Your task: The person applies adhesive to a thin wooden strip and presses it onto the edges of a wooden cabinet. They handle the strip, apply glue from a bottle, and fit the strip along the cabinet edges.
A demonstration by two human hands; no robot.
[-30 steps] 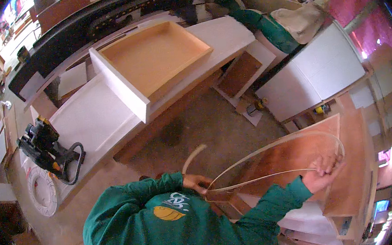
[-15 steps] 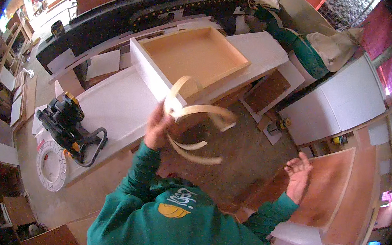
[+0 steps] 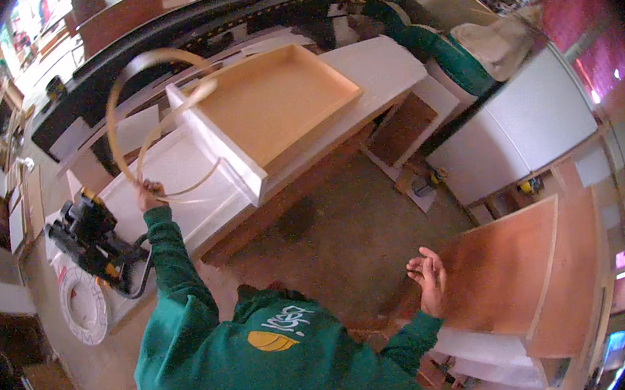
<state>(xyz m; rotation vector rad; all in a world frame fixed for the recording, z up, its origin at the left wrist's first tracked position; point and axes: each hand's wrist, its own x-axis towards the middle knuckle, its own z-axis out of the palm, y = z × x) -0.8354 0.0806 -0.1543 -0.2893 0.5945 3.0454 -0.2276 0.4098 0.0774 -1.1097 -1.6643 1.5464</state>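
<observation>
Left hand grips a looped edge-banding strip over the far-left workbench; right hand spread, empty. The springy strip may snag the open drawer box.

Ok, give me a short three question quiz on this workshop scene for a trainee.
1. True or false: the left hand holds a looped thin wooden strip raised above the white panel.
2. Multiple choice: the right hand is A) gripping a drawer, B) open and holding nothing, beside the brown board, C) on the power tool.
3. Fill in: the black power tool lies to the ____ of the left hand.

Key: 1 true; 2 B; 3 left.
</observation>
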